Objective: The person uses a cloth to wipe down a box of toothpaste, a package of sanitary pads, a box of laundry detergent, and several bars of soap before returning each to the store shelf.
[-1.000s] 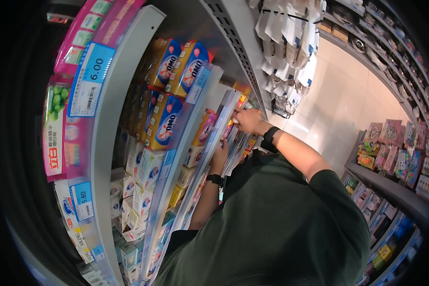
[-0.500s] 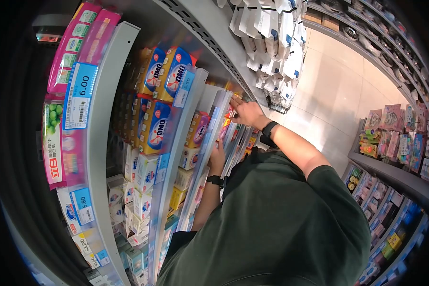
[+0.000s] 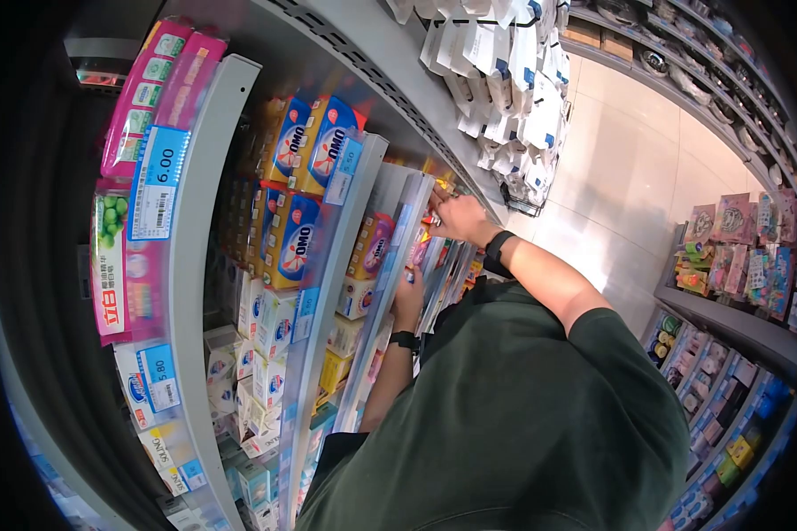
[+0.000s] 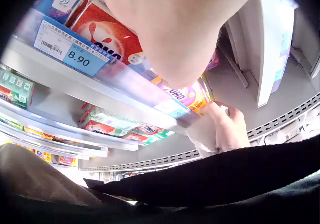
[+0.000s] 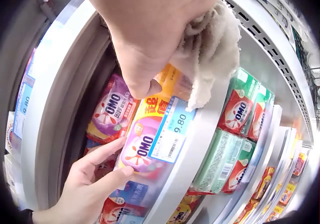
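A purple and yellow OMO soap pack [image 5: 137,149] stands at the front of a shelf, behind a clear price strip. My left hand [image 5: 82,186] is at its lower end, with thumb and forefinger against the wrapper. At its upper, yellow end is my right hand [image 5: 150,31], which holds a crumpled white cloth [image 5: 215,56]; its thumb lies beside the pack. In the left wrist view the cloth [image 4: 202,134] hangs by the shelf's front edge. Another purple OMO pack [image 5: 112,106] sits just behind.
A blue price tag [image 5: 172,129] covers part of the pack's front. Green and red OMO packs [image 5: 237,104] fill the shelf beyond. Blue and yellow OMO packs [image 3: 295,239] stand on a nearer shelf. White bags [image 3: 505,71] hang past the shelf end, beside the tiled floor [image 3: 602,168].
The right hand has shifted slightly over the pack's upper end, its fingers spread more than before. The left hand stays low on the pack. The head view has swung a little.
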A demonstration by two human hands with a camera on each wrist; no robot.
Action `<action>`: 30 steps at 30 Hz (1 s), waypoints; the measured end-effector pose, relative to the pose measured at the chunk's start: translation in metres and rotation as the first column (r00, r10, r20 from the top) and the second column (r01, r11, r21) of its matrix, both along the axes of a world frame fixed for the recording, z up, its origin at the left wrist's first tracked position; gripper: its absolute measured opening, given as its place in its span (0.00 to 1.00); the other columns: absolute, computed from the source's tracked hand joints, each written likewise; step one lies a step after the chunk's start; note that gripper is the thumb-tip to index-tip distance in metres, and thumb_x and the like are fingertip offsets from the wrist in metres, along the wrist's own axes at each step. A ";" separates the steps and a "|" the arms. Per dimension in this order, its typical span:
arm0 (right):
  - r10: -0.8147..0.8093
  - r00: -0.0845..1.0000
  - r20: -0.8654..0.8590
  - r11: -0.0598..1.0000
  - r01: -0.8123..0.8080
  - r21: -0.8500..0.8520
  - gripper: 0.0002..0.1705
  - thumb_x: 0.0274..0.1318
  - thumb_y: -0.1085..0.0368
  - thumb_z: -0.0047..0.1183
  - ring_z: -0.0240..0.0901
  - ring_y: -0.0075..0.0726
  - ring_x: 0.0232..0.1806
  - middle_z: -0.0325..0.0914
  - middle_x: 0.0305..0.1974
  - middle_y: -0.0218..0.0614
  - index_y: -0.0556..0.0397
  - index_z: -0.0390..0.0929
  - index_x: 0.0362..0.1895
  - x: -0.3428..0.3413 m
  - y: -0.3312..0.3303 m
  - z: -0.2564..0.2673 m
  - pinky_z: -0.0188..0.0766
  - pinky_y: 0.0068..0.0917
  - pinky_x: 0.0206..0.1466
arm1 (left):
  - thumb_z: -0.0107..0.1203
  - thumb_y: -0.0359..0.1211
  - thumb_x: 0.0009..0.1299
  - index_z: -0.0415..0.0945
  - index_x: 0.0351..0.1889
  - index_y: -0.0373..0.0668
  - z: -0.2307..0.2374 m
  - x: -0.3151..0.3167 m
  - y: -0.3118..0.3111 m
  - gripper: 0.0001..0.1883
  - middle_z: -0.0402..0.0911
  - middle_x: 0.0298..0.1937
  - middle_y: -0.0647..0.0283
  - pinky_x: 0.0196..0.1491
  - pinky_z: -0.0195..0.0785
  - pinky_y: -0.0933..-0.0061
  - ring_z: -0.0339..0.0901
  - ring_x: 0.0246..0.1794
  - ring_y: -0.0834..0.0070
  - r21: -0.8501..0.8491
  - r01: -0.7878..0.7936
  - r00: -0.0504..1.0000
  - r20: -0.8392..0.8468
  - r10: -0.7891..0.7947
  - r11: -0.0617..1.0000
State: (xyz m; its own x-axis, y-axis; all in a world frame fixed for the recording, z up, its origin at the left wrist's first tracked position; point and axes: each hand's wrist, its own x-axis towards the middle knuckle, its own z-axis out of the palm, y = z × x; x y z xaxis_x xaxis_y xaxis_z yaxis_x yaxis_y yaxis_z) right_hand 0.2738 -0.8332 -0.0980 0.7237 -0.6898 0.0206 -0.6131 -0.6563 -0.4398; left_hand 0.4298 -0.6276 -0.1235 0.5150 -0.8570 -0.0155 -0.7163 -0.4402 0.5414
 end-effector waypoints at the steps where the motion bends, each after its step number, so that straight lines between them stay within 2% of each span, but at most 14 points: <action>1: 0.011 1.000 -0.002 1.000 -0.011 0.017 0.56 0.52 0.35 0.63 0.88 0.53 0.43 0.63 0.78 0.53 0.62 0.65 0.75 0.000 0.000 0.001 0.85 0.44 0.46 | 0.53 0.50 0.79 0.75 0.62 0.32 0.003 -0.003 0.000 0.29 0.82 0.55 0.35 0.59 0.71 0.49 0.79 0.56 0.37 0.000 -0.001 1.000 0.001 0.001 1.000; 4: 0.006 1.000 -0.025 0.999 -0.005 0.048 0.55 0.53 0.36 0.62 0.88 0.53 0.42 0.63 0.78 0.52 0.62 0.66 0.75 0.002 -0.001 0.000 0.85 0.44 0.46 | 0.54 0.50 0.79 0.76 0.61 0.33 0.002 -0.006 0.000 0.28 0.83 0.54 0.37 0.58 0.72 0.49 0.80 0.54 0.38 0.009 -0.052 0.998 0.038 0.051 0.999; 6: 0.003 1.000 -0.011 1.000 -0.002 0.029 0.55 0.53 0.35 0.62 0.88 0.54 0.42 0.63 0.78 0.52 0.61 0.66 0.75 0.002 -0.001 -0.001 0.85 0.45 0.46 | 0.55 0.49 0.78 0.78 0.59 0.34 0.001 -0.006 -0.002 0.26 0.84 0.54 0.38 0.57 0.73 0.49 0.81 0.54 0.39 -0.118 -0.024 1.000 -0.017 0.023 0.993; 11: -0.025 1.000 -0.009 0.996 0.025 0.089 0.51 0.54 0.38 0.63 0.88 0.54 0.43 0.64 0.78 0.48 0.57 0.66 0.75 -0.003 0.004 0.002 0.84 0.46 0.46 | 0.58 0.49 0.76 0.79 0.59 0.34 0.014 -0.012 -0.002 0.27 0.84 0.54 0.39 0.57 0.73 0.49 0.81 0.54 0.39 -0.045 -0.074 0.997 0.005 0.075 0.996; 13: -0.001 0.999 0.053 0.996 -0.004 0.086 0.43 0.56 0.44 0.64 0.87 0.55 0.44 0.66 0.77 0.44 0.49 0.72 0.72 -0.006 0.006 0.000 0.84 0.48 0.47 | 0.58 0.49 0.76 0.79 0.59 0.34 0.006 -0.008 0.000 0.27 0.84 0.54 0.39 0.57 0.73 0.49 0.81 0.54 0.39 -0.041 -0.076 0.997 0.003 0.077 0.996; 14: -0.003 0.999 0.052 0.996 -0.001 0.087 0.43 0.56 0.44 0.64 0.87 0.55 0.44 0.66 0.77 0.44 0.49 0.72 0.72 -0.011 0.006 -0.002 0.84 0.48 0.47 | 0.59 0.50 0.76 0.79 0.58 0.33 0.002 -0.006 0.000 0.28 0.85 0.54 0.39 0.57 0.73 0.50 0.82 0.54 0.40 -0.080 -0.080 0.997 -0.012 0.080 0.994; 16: 0.101 0.992 0.079 0.977 -0.114 0.178 0.32 0.56 0.52 0.63 0.86 0.56 0.48 0.72 0.72 0.42 0.45 0.80 0.66 -0.025 0.011 0.015 0.83 0.48 0.51 | 0.59 0.50 0.76 0.80 0.58 0.33 0.009 -0.008 -0.002 0.28 0.85 0.53 0.39 0.57 0.74 0.51 0.82 0.54 0.40 -0.116 -0.083 0.996 -0.029 0.080 0.990; 17: 0.099 0.992 0.077 0.977 -0.112 0.179 0.32 0.56 0.52 0.63 0.86 0.56 0.48 0.72 0.72 0.42 0.45 0.80 0.66 -0.028 0.013 0.009 0.83 0.48 0.51 | 0.61 0.47 0.75 0.77 0.61 0.31 0.013 -0.008 -0.003 0.29 0.82 0.57 0.37 0.62 0.70 0.53 0.79 0.59 0.41 -0.020 -0.110 0.992 -0.068 0.108 0.994; 18: 0.090 0.980 0.178 0.969 -0.127 0.214 0.30 0.56 0.53 0.62 0.85 0.56 0.50 0.75 0.69 0.43 0.44 0.82 0.63 -0.029 0.014 0.003 0.82 0.48 0.53 | 0.63 0.44 0.74 0.73 0.63 0.28 0.015 -0.009 -0.004 0.30 0.80 0.61 0.36 0.67 0.67 0.55 0.76 0.64 0.41 0.076 -0.132 0.985 -0.105 0.139 0.988; 19: 0.075 0.958 0.278 0.958 -0.147 0.246 0.27 0.55 0.54 0.61 0.84 0.56 0.51 0.79 0.65 0.45 0.44 0.84 0.61 -0.029 0.016 -0.003 0.81 0.47 0.55 | 0.63 0.44 0.74 0.73 0.63 0.28 0.015 -0.009 -0.004 0.30 0.80 0.61 0.36 0.67 0.67 0.55 0.76 0.64 0.41 0.076 -0.130 0.985 -0.108 0.138 0.989; 20: 0.047 0.964 0.264 0.934 -0.136 0.331 0.30 0.54 0.55 0.60 0.83 0.56 0.54 0.85 0.56 0.48 0.45 0.83 0.63 -0.027 0.017 -0.009 0.79 0.46 0.59 | 0.63 0.43 0.74 0.73 0.63 0.28 0.017 -0.008 -0.004 0.29 0.79 0.61 0.36 0.67 0.67 0.56 0.76 0.64 0.41 0.040 -0.105 0.984 -0.139 0.109 0.994; 24: 0.057 0.969 0.242 0.896 -0.157 0.416 0.35 0.52 0.54 0.61 0.82 0.59 0.55 0.86 0.52 0.53 0.44 0.81 0.67 -0.020 0.021 -0.018 0.79 0.47 0.59 | 0.63 0.42 0.75 0.73 0.64 0.28 0.016 -0.005 -0.003 0.29 0.79 0.61 0.36 0.67 0.67 0.56 0.76 0.63 0.42 -0.037 -0.056 0.976 -0.213 0.047 0.998; 28: 0.036 0.975 0.218 0.816 -0.155 0.557 0.38 0.50 0.53 0.62 0.82 0.62 0.54 0.85 0.49 0.59 0.46 0.78 0.69 -0.016 0.025 -0.015 0.78 0.48 0.59 | 0.63 0.42 0.75 0.74 0.63 0.28 0.022 -0.006 -0.004 0.28 0.80 0.60 0.36 0.66 0.67 0.56 0.77 0.63 0.43 -0.011 -0.044 0.971 -0.236 0.040 0.999; 30: 0.031 0.971 0.236 0.797 -0.166 0.580 0.39 0.50 0.52 0.63 0.83 0.63 0.52 0.85 0.49 0.61 0.47 0.78 0.69 -0.010 0.028 -0.030 0.78 0.48 0.59 | 0.65 0.42 0.73 0.76 0.60 0.29 0.023 -0.006 -0.006 0.27 0.83 0.55 0.38 0.62 0.71 0.56 0.81 0.57 0.43 -0.010 -0.017 0.991 -0.134 0.016 1.000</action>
